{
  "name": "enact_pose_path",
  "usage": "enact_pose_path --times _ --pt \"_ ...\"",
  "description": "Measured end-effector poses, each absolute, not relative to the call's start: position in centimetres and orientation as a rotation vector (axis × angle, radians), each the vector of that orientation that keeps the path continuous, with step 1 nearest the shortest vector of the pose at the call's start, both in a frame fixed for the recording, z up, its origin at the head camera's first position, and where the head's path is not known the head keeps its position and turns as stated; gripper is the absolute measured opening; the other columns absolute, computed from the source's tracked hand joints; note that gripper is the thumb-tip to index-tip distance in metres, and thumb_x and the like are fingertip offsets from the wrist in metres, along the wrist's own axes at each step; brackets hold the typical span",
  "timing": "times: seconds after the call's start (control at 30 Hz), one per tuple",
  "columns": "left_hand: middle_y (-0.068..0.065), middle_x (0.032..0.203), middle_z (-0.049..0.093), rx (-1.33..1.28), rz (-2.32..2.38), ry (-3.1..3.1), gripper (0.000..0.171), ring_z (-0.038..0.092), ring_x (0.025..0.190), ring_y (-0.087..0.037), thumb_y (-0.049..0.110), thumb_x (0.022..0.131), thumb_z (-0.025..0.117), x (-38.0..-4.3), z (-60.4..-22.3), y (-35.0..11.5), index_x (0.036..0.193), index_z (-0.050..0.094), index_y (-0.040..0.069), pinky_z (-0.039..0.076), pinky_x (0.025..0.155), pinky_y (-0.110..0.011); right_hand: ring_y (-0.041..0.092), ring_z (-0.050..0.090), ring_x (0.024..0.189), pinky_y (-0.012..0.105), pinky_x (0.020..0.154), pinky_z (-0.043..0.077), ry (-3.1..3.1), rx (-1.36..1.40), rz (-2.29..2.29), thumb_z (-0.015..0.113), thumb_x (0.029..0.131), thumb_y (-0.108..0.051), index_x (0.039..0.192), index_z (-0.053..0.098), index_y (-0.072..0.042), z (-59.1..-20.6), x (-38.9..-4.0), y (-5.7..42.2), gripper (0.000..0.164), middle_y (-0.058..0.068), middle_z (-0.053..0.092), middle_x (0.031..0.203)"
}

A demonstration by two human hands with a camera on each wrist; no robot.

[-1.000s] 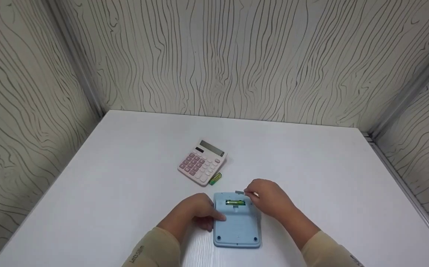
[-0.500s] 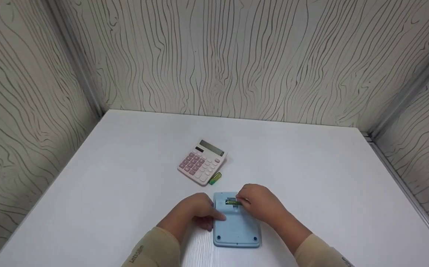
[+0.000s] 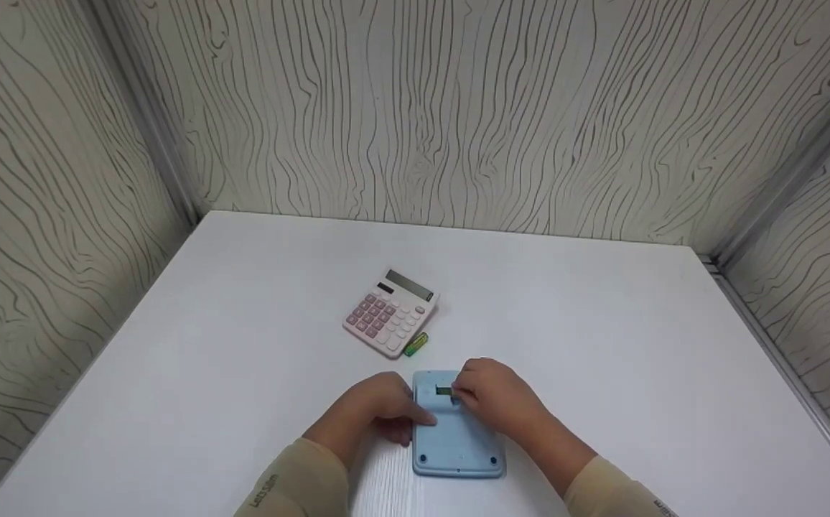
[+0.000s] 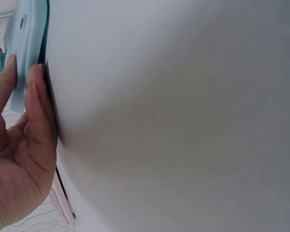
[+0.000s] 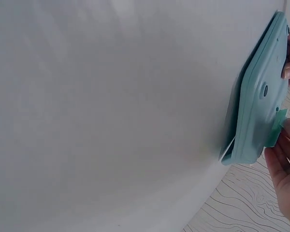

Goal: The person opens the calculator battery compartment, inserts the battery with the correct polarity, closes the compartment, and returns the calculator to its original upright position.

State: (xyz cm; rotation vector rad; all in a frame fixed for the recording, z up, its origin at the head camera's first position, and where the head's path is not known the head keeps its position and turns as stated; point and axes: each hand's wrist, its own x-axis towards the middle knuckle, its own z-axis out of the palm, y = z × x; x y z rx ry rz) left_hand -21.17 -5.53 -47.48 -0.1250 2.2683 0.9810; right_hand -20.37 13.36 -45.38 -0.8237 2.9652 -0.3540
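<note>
A light blue calculator lies face down on the white table, its battery slot at the far end. Inside the slot, part of a green battery shows, the rest hidden by the right hand. My left hand grips the calculator's left edge, thumb on the back and fingers along the side, as the left wrist view also shows. Between thumb and fingers, my right hand pinches a small teal battery cover, tilted up over the slot in the right wrist view.
Beyond the blue calculator, a pink calculator lies face up at an angle. A loose green battery lies against its lower right side. Wood-grain patterned panels stand around the table's back and sides.
My right hand has moved left and down with the cover, from beyond the calculator's far right corner to over the slot, hiding more of the battery. The left hand has stayed put.
</note>
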Motion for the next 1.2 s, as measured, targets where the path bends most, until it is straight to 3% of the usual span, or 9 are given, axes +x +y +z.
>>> enact_pose_path --times 1.2 --pt "-0.006 0.058 0.065 -0.12 0.953 2.287 0.033 0.06 0.049 -0.014 0.038 0.066 0.08 -21.07 -47.57 -5.45 0.066 0.067 0.007 0.043 0.044 -0.022 0.009 0.051 0.081 0.027 0.076 0.049 3.017 -0.806 -0.309 0.066 0.083 -0.021 0.092 0.069 -0.014 -46.19 -19.56 13.05 0.012 -0.007 0.056 0.086"
